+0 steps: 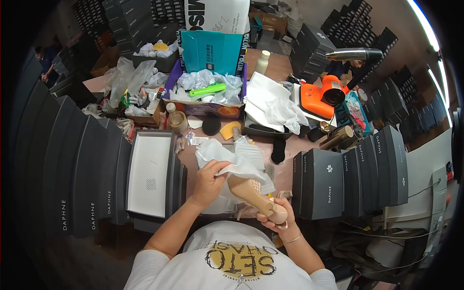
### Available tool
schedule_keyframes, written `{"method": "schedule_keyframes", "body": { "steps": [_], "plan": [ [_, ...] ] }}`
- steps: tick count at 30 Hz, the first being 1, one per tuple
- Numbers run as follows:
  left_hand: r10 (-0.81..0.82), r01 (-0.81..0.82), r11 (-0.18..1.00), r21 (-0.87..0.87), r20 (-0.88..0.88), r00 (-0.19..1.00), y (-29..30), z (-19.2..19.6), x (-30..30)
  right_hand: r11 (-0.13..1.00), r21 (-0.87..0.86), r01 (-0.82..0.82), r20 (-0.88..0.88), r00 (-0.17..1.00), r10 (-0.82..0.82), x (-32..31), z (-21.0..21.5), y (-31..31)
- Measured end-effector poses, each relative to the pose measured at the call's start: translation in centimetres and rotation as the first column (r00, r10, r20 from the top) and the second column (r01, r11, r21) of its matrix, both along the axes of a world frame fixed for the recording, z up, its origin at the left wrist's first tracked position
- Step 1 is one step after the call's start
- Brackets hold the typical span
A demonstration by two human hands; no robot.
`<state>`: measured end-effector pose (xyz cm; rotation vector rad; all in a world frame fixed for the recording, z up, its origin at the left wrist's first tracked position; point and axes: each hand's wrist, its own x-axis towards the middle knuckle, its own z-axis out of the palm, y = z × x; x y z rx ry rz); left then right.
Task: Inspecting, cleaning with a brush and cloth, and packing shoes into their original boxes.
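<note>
My right hand [278, 212] grips the heel end of a beige high-heeled shoe [251, 193] held over the brown table just in front of me. My left hand [209, 181] clutches a crumpled sheet of white tissue paper [237, 159] and presses it against the shoe's front. More white paper lies under the shoe. An open grey shoe box [150, 171] with a white inside sits just left of my left hand.
Dark grey shoe boxes [348, 174] stand in rows to my right and stacks [72, 169] to my left. A purple box of crumpled paper [205, 92], an orange tool [321, 96], a bottle [176, 118] and black socks [279, 150] crowd the far table.
</note>
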<state>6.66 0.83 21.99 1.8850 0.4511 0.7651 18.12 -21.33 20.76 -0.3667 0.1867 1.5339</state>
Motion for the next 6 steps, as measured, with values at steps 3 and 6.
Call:
{"method": "schedule_keyframes", "body": {
  "steps": [3, 6],
  "plan": [
    [-0.019, 0.021, 0.999, 0.047, -0.062, 0.998, -0.7, -0.6, -0.2, 0.998, 0.058, -0.030, 0.005, 1.000, 0.029, -0.4, 0.5, 0.3],
    [-0.047, 0.054, 0.995, 0.085, -0.087, 0.995, -1.2, -0.3, -1.0, 0.999, 0.018, -0.030, -0.020, 0.999, 0.030, -0.1, -0.1, 1.1]
  ]
}}
